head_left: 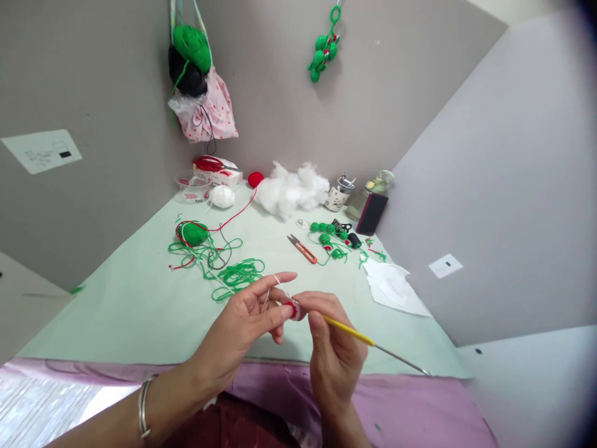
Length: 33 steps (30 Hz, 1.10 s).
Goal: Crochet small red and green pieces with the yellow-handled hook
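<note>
Between the thumb and fingers of my left hand is a small red and white crochet piece. White yarn loops over its raised index finger. My right hand grips a crochet hook with a yellow handle; its bare metal end points down to the right. The hook's working tip meets the crochet piece, partly hidden by fingers. Beyond my left hand lie loose green yarn and a green yarn ball tangled with red and white strands.
Orange thread snips lie mid-table near green crochet balls. White stuffing, a white yarn ball, a red yarn ball and a pen cup line the back. A phone leans at the right, behind white paper.
</note>
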Motion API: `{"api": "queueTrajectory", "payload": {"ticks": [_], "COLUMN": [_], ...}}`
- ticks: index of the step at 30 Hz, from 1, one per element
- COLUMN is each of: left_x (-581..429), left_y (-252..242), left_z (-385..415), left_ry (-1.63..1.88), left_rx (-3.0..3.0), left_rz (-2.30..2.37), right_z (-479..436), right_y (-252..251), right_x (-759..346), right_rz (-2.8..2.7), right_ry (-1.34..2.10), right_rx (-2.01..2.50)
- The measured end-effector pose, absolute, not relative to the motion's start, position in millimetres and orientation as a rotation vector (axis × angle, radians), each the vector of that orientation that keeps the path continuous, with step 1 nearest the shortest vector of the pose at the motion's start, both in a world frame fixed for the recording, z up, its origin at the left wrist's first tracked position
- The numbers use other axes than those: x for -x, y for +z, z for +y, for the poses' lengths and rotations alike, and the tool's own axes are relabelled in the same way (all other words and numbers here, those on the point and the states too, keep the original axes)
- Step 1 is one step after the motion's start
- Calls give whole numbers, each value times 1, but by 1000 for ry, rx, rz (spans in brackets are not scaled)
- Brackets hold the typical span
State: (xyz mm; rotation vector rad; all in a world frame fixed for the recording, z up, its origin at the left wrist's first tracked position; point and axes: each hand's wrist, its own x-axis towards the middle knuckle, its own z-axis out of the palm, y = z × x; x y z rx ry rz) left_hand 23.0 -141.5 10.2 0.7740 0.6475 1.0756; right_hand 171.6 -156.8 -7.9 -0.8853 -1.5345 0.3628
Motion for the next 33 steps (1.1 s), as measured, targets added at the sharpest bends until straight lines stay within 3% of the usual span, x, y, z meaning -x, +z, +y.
{"api": "queueTrajectory", "payload": {"ticks": [5, 11, 21, 31, 33], "left_x": [-22, -19, -17, -22, -21], "left_y": [5, 9, 8, 5, 5], "left_z": [-138, -133, -138, -140, -139], "left_ry": [982, 1048, 1048, 1105, 1021], "left_rx": [-643, -632, -832, -799, -688], "left_rz": [614, 636, 684, 652, 619], "right_z": [-161, -155, -155, -164, -163], "right_y": [-18, -6, -7, -24, -25], "right_x": [-177, -180, -182, -177, -177], "right_rz": [-1683, -1323, -1241, -1799, -1777], "right_ry": [36, 573, 814, -112, -138], "right_rx": [894, 863, 794, 848, 898]}}
